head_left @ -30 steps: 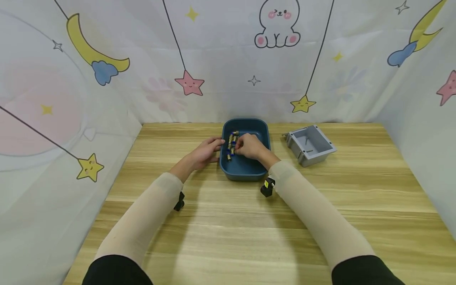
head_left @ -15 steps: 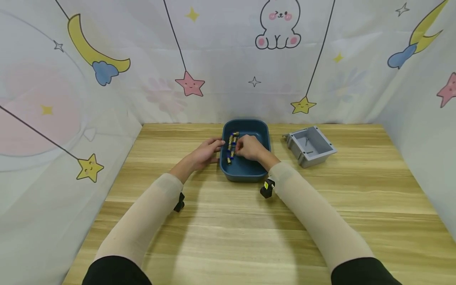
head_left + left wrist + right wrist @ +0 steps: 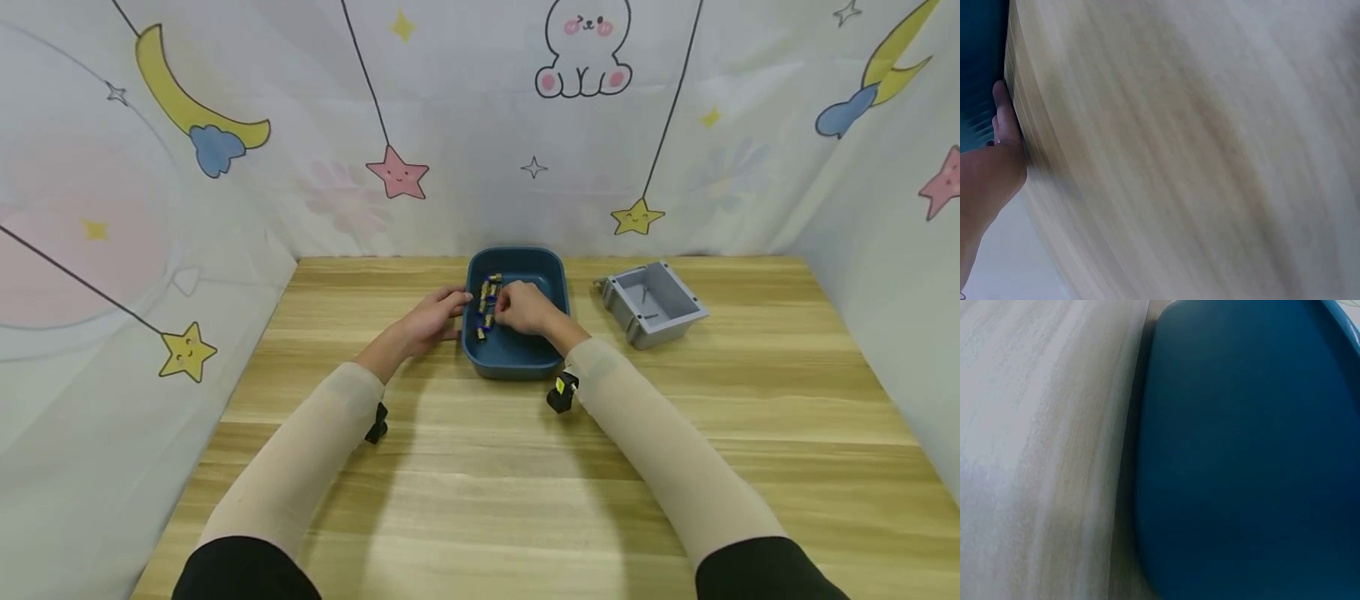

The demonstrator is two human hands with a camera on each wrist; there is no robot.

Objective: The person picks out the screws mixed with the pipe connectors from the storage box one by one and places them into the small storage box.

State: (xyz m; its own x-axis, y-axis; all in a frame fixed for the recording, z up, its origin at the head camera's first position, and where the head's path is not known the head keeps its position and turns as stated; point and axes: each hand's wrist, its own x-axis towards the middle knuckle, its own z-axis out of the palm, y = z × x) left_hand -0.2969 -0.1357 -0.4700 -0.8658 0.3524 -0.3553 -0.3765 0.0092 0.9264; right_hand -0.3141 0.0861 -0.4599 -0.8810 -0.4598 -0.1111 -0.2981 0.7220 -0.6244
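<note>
Wooden table (image 3: 480,467): spans your whole work area, cartoon-print curtain (image 3: 450,125) behind.
Blue tray (image 3: 516,354): centre of table, far from you.
Grey box (image 3: 651,304): right of tray, apart from it, open side up.
Your left hand (image 3: 429,321): rests against tray's left outer wall, fingers relaxed, holding nothing.
Your right hand (image 3: 527,307): inside tray, fingers curled over fittings; actual pinch cannot be told.
Brass fittings (image 3: 486,307): small cluster with blue ends, left half of tray, between your hands.

Fittings (image 3: 486,307) in tray (image 3: 517,357), box (image 3: 652,304) right of tray, both on table (image 3: 480,467)
</note>
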